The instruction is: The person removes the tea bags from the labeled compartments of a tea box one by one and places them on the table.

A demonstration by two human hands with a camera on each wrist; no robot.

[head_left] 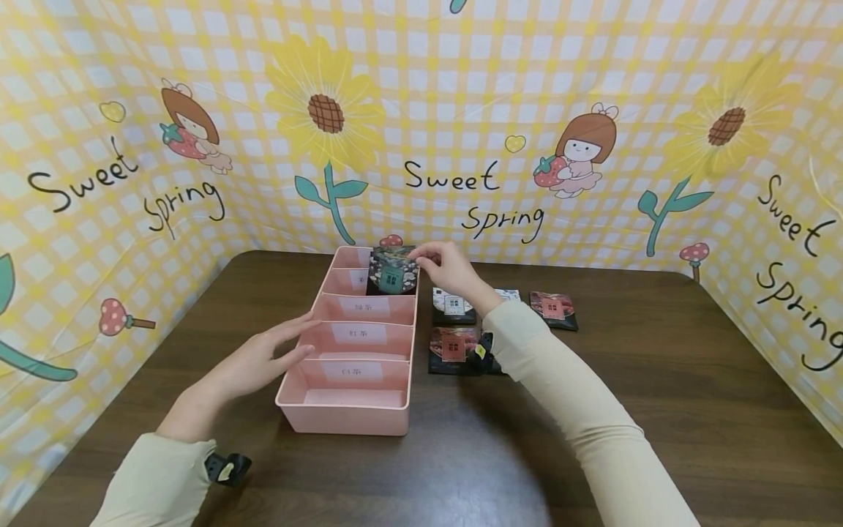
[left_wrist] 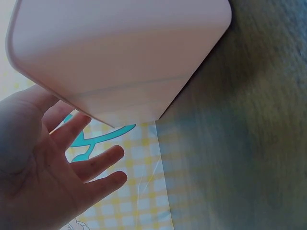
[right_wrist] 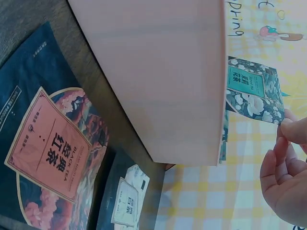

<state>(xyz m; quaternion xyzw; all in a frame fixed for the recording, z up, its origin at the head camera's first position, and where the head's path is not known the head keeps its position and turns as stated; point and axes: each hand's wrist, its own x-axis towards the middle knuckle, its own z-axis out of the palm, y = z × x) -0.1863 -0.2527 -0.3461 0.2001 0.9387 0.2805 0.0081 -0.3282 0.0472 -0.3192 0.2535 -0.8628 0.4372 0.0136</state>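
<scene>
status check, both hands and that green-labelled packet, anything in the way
Right hand pinching green-labelled packet by a corner. Left hand at left rim of pink divided box. Packet at box's far end, nothing visibly blocking it.

Brown wood-grain tabletop (head_left: 421, 476). Bears, left of centre, a long pink five-compartment organizer box (head_left: 342, 421), set lengthwise away from the viewer. To the right, lying flat and apart from the box: nearest, a red-labelled BLACK TEA packet (head_left: 453, 344); just beyond, a white-labelled tea packet (head_left: 454, 304); farthest right, a second red-labelled packet (head_left: 555, 309); between, a pale-patterned packet (head_left: 508, 294), partly hidden.
</scene>
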